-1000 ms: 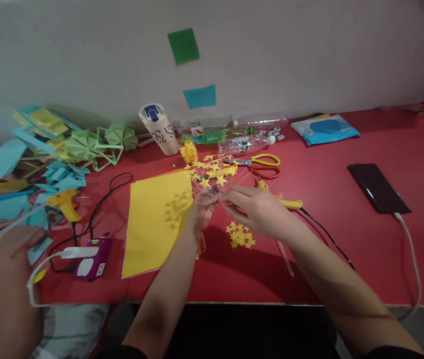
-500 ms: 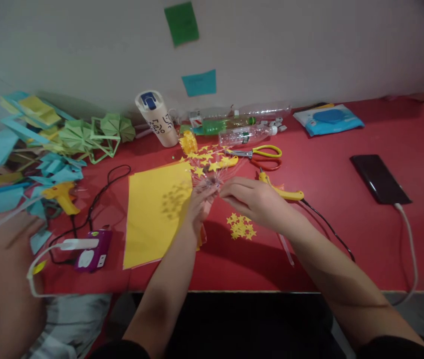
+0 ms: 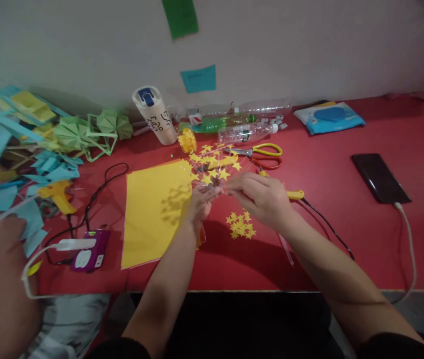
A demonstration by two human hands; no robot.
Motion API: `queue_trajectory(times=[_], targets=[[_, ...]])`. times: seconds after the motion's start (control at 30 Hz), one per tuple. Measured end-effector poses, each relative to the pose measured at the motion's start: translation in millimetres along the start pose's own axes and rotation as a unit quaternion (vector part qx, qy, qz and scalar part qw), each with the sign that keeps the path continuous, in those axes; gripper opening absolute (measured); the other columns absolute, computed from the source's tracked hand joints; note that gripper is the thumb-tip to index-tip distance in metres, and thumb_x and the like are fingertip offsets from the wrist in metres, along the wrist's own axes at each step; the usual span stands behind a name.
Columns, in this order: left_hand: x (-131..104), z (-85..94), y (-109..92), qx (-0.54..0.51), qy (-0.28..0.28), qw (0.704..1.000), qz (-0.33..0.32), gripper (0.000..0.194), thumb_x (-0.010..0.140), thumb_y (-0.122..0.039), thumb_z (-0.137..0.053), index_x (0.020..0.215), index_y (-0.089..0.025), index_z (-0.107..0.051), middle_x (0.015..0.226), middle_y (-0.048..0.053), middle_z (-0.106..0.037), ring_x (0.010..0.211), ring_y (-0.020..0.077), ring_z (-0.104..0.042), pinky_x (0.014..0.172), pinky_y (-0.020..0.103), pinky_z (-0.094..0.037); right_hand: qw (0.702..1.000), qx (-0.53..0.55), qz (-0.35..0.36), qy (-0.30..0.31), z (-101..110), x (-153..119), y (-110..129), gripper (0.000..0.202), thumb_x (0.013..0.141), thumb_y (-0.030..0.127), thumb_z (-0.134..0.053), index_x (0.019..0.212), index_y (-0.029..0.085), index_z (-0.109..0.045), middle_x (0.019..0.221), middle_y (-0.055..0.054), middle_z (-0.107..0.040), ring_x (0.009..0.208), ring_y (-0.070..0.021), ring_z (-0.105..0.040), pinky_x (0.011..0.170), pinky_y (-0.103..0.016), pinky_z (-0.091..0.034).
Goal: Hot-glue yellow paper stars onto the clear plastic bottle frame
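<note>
My left hand (image 3: 200, 203) is closed around the base of a clear plastic piece with yellow stars (image 3: 224, 174), whose thin strips fan out away from me. To its right, my right hand (image 3: 262, 197) has its fingertips pinched together close to the strips. Whatever those fingertips hold is too small to make out. A pile of loose yellow paper stars (image 3: 241, 226) lies below my right hand. Partly hidden behind that hand is a yellow glue gun (image 3: 295, 194). Yellow paper sheets (image 3: 148, 214) lie left of my left hand, with the stars' shadow on them.
Scissors (image 3: 266, 150), plastic bottles (image 3: 247, 133) and a white tumbler (image 3: 156, 117) are toward the wall. At right are a wipes pack (image 3: 329, 118) and a phone (image 3: 379, 178) on a cable. Another person's hand (image 3: 0, 229) holds a second glue gun (image 3: 58, 194) beside folded papers and a purple adapter (image 3: 91, 252).
My right hand has shifted slightly right, away from my left hand. The star strips have turned and spread toward the right. The other person's hand has moved left.
</note>
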State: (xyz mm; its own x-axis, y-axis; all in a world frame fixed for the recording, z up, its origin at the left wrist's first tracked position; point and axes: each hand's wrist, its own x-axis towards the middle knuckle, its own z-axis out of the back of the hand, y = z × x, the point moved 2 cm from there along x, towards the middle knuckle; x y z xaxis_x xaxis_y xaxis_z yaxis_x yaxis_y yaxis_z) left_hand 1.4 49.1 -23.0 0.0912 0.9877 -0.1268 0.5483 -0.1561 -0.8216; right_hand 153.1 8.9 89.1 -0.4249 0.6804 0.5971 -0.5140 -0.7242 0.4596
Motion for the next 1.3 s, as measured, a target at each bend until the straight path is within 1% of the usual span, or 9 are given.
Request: queue_trajectory(times=[0.2,0.3,0.37,0.53,0.7,0.83,1.0,1.17,1.3], targets=[[-3,-4.7,-9,0.014,0.015,1.000,-0.010,0.035,0.051,-0.043,-0.091,0.076,-0.026,-0.073,0.083,0.003,-0.072,0.081,0.0212,-0.066,0.070,0.032,-0.053,0.998,0.041,-0.009,0.038,-4,3,3,0.021,0.096,0.016,-0.046,0.094,0.018,-0.067,0.097,-0.005,-0.074,0.092,-0.0132,-0.069,0.079,-0.024,-0.054],[-3,-2.4,-8,0.017,0.014,1.000,-0.010,0.036,0.051,-0.044,-0.091,0.077,-0.027,-0.074,0.081,0.003,-0.071,0.081,0.0228,-0.066,0.072,0.034,-0.053,0.998,0.048,-0.033,0.018,-7,2,2,0.019,0.095,0.017,-0.048,0.101,0.019,-0.066,0.092,-0.003,-0.074,0.080,-0.0106,-0.069,0.071,-0.021,-0.053],[-3,-1.3,-7,0.019,0.016,1.000,-0.001,0.034,0.052,-0.041,-0.091,0.077,-0.026,-0.074,0.080,0.003,-0.071,0.080,0.0224,-0.066,0.074,0.035,-0.053,0.998,0.041,-0.050,0.000,-9,1,1,0.020,0.095,0.019,-0.048,0.105,0.020,-0.065,0.089,-0.001,-0.074,0.074,-0.0100,-0.068,0.068,-0.021,-0.053],[-3,-0.7,-5,0.010,0.025,1.000,-0.001,0.034,0.053,-0.039,-0.091,0.077,-0.023,-0.073,0.080,0.003,-0.070,0.080,0.0207,-0.066,0.076,0.033,-0.052,0.999,0.016,-0.043,-0.013,-11,0,1,0.019,0.095,0.021,-0.049,0.100,0.021,-0.068,0.091,-0.001,-0.075,0.076,-0.0112,-0.070,0.071,-0.023,-0.055],[-2,0.0,-3,0.016,0.040,0.999,0.004,0.033,0.056,-0.037,-0.089,0.082,-0.023,-0.073,0.082,0.001,-0.070,0.079,0.0176,-0.066,0.078,0.033,-0.051,0.998,0.031,-0.047,-0.038,-11,0,2,0.019,0.093,0.019,-0.052,0.108,0.020,-0.063,0.091,0.000,-0.076,0.075,-0.0100,-0.071,0.066,-0.020,-0.054],[-2,-0.2,-2,0.040,0.041,0.998,0.004,0.030,0.057,-0.040,-0.088,0.077,-0.025,-0.073,0.080,0.002,-0.070,0.078,0.0199,-0.066,0.075,0.035,-0.051,0.998,0.023,-0.028,-0.059,-10,0,3,0.014,0.092,0.016,-0.054,0.101,0.020,-0.064,0.090,0.001,-0.076,0.072,-0.0080,-0.070,0.062,-0.017,-0.051],[-3,-0.6,-3,0.045,0.029,0.999,0.005,0.030,0.054,-0.040,-0.089,0.075,-0.026,-0.073,0.082,0.003,-0.071,0.081,0.0239,-0.067,0.075,0.038,-0.052,0.998,-0.012,-0.018,-0.058,-10,0,3,0.012,0.093,0.018,-0.054,0.094,0.019,-0.066,0.086,0.001,-0.076,0.067,-0.0085,-0.068,0.061,-0.019,-0.050],[-3,-1.9,-6,0.026,0.032,0.999,0.010,0.031,0.052,-0.034,-0.090,0.075,-0.022,-0.073,0.077,0.002,-0.070,0.075,0.0196,-0.066,0.074,0.034,-0.051,0.998,-0.021,0.001,-0.051,-8,0,4,0.014,0.093,0.017,-0.053,0.087,0.017,-0.065,0.080,0.000,-0.075,0.065,-0.0081,-0.065,0.059,-0.019,-0.048],[-1,-3.1,-4,0.003,0.045,0.999,0.012,0.030,0.052,-0.032,-0.089,0.076,-0.021,-0.074,0.076,0.001,-0.069,0.071,0.0172,-0.064,0.071,0.032,-0.050,0.999,-0.037,0.014,-0.024,-8,0,6,0.021,0.095,0.017,-0.046,0.088,0.017,-0.066,0.081,-0.002,-0.074,0.068,-0.0093,-0.065,0.060,-0.020,-0.048]])
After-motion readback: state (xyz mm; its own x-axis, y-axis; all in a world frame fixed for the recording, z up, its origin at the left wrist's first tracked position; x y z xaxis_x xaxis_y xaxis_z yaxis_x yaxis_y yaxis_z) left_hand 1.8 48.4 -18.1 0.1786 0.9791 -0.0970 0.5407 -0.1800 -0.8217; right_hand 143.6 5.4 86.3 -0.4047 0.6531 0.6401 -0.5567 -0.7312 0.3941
